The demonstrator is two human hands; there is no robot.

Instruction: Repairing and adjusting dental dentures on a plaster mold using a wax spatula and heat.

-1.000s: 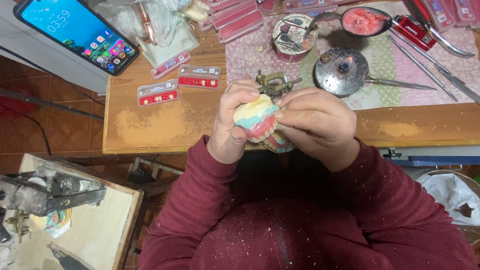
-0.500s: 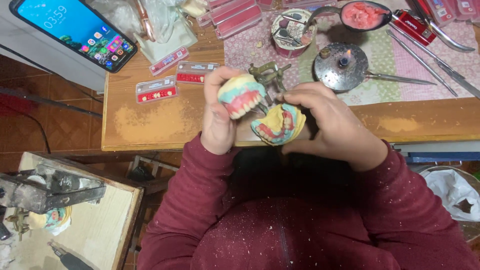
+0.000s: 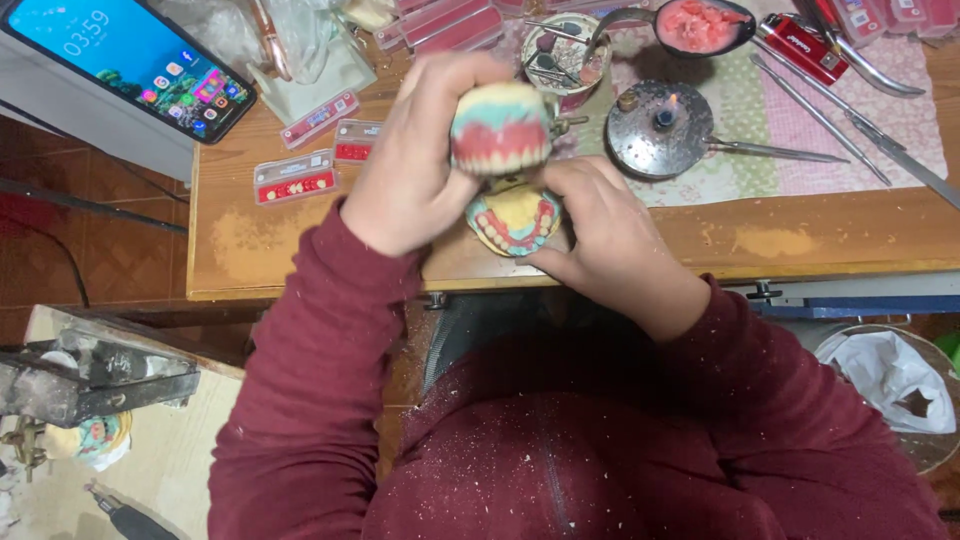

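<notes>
Fingers point(image 3: 440, 90) grip upper cast point(image 3: 500, 128); lower cast point(image 3: 514, 218) beneath.

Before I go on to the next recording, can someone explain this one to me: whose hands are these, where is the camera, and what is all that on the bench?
The picture comes from a camera worn on a person's head, looking straight down, so you see their own dark red sleeves and two bare hands. The left hand holds up a dental cast banded in cream, teal and pink. The right hand steadies a second cast with a row of teeth facing up, low over the wooden bench. On the bench lie small strips of spare teeth, a phone with a lit screen, a small round metal burner with a tiny flame, a ladle of pink wax, and thin metal tools on a patterned cloth. A metal vise sits lower left.
</notes>
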